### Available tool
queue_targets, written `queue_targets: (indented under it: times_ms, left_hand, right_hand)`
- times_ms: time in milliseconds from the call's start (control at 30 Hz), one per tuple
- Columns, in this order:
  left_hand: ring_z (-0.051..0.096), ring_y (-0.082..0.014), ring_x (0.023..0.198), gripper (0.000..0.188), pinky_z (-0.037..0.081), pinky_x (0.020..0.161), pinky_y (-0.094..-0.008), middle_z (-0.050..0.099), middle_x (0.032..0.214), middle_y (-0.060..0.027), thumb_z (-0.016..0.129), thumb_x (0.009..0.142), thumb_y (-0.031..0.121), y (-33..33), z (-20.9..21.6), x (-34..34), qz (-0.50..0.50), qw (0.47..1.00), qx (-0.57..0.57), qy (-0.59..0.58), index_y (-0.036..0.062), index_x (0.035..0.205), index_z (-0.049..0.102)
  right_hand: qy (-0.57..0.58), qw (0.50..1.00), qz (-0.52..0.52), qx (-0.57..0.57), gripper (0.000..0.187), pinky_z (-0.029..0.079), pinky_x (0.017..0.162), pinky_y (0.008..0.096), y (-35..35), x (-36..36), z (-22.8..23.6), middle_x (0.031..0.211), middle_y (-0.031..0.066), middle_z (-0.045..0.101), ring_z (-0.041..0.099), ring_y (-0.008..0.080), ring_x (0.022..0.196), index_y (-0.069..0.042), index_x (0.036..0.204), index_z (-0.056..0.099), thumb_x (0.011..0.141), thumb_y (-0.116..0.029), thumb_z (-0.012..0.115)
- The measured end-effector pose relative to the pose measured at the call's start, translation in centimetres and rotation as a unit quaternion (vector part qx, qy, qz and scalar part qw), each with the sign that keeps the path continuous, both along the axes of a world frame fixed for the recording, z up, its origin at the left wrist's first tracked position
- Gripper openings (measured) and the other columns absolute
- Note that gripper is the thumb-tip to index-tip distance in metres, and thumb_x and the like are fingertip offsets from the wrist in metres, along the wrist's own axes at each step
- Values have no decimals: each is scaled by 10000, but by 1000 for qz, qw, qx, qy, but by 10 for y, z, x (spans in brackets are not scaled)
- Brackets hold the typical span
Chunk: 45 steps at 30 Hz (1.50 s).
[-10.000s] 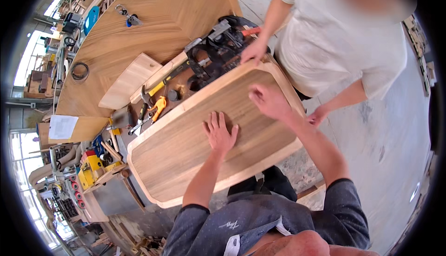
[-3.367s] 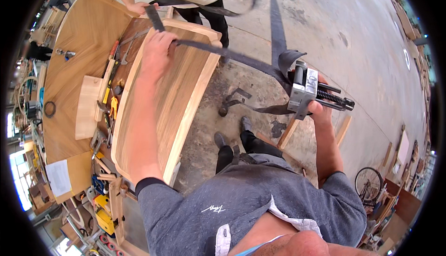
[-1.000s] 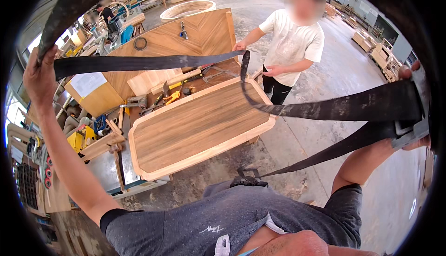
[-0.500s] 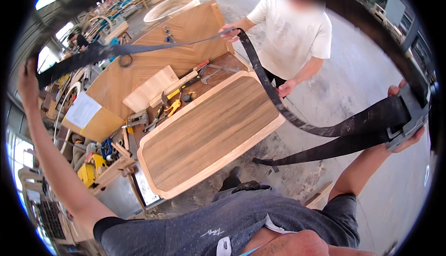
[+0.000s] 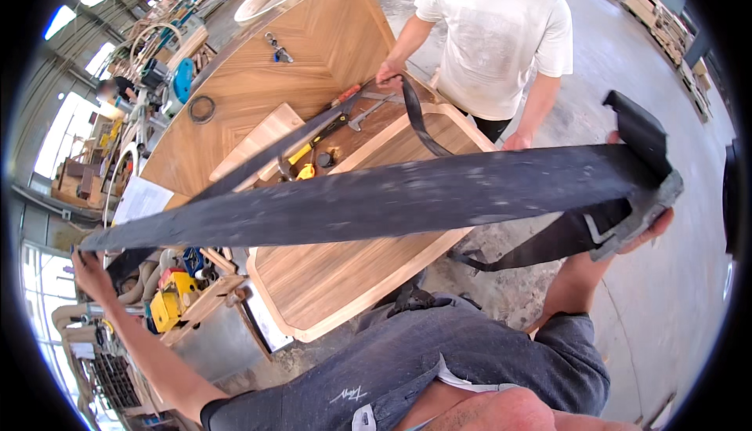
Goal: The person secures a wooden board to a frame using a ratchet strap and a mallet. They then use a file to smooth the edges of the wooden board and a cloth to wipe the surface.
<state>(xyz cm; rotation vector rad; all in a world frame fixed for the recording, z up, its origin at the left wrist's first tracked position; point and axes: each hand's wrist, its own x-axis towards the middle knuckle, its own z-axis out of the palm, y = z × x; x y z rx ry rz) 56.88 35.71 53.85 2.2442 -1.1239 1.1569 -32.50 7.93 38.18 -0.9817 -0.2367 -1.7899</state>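
Observation:
A wide black strap is stretched across in front of me at chest height, over the wooden panel with its pale rim. At the far left my left hand is closed on the strap where it folds back. On the right my right hand grips the strap's grey metal buckle, its fingers partly hidden behind it. A loose tail of strap dangles under the buckle. Across the bench, a co-worker's hand holds another stretch of the same strap.
The co-worker in a white shirt stands beyond the panel. A hammer, calipers and other hand tools lie on the bench behind it. A large veneered board is farther back. Yellow tool cases sit at lower left.
Both my hands have come down, and the strap's wide front stretch now spans between them over the panel. The co-worker's hand still holds the far stretch, slightly lower.

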Motion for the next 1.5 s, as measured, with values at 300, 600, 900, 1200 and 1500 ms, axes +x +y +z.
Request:
queue_targets:
  times_ms: [300,600,900,1200,1500]
  left_hand:
    - [590,-469,1236,559,478,1008,-494,646,1347,-263,418,1105,436,102,159,-19,168,975,-35,-140,4,1419,583]
    - [645,-406,1152,508,497,946,-462,689,1291,-181,497,1065,517,-300,174,-60,-45,987,118,-96,120,1328,674]
    - [700,-414,998,266,535,859,-541,735,1112,-182,549,1044,359,-678,-273,-361,-330,857,395,-16,103,1086,607]
    - [717,-455,994,343,567,830,-565,746,1042,-233,519,1056,407,-758,-516,-522,-346,845,393,113,80,1158,544]
    - [726,-457,945,369,562,810,-590,752,991,-231,534,1038,466,-759,-558,-520,-357,829,421,94,138,1195,595]
  right_hand:
    - [10,995,-102,15,841,330,1247,504,-3,53,24,1572,146,480,448,406,1453,-162,1568,450,1010,-774,304]
    - [2,981,-154,114,796,446,1135,511,-7,-52,-62,1468,312,536,551,430,1342,-23,1555,427,1045,-629,354]
    - [66,873,-234,423,630,636,746,335,60,-156,-242,1475,254,559,682,297,1143,-62,1550,441,1072,-472,476]
    - [42,758,-318,568,598,561,599,233,42,-201,-372,1280,142,687,672,153,858,-87,1447,551,1018,-505,566]
    - [25,693,-330,640,548,556,627,259,57,-193,-428,1093,112,722,681,195,811,-68,1298,620,1013,-529,544]
